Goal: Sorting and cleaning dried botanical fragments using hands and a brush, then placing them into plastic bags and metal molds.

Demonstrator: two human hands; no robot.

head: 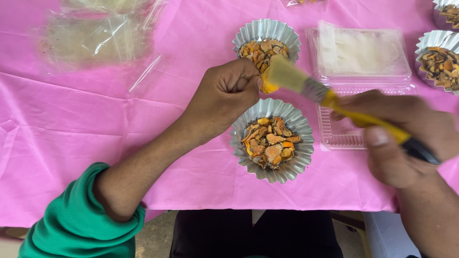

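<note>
Orange piece [267,86] pinched in left hand [224,95] fingers, frame centre; right hand [397,138] fingers clamped on one brush [330,98]; four foil cups [271,139] visible

Green sleeve pushed up left forearm; right forearm bare.

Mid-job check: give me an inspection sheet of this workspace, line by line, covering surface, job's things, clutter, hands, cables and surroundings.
Surface: pink cloth over the table, creased.
Job's things: orange piece pinched in the left hand; brush with yellow handle in the right hand, bristles against the piece; near foil cup and far foil cup both hold orange-brown dried slices.
Clutter: clear plastic box with pale contents, lid open; clear bags; more foil cups at the right edge.
Hands: both closed on their things; right hand blurred.
Cables: nothing seen.
Surroundings: green sleeve; dark stool below the table edge.
</note>
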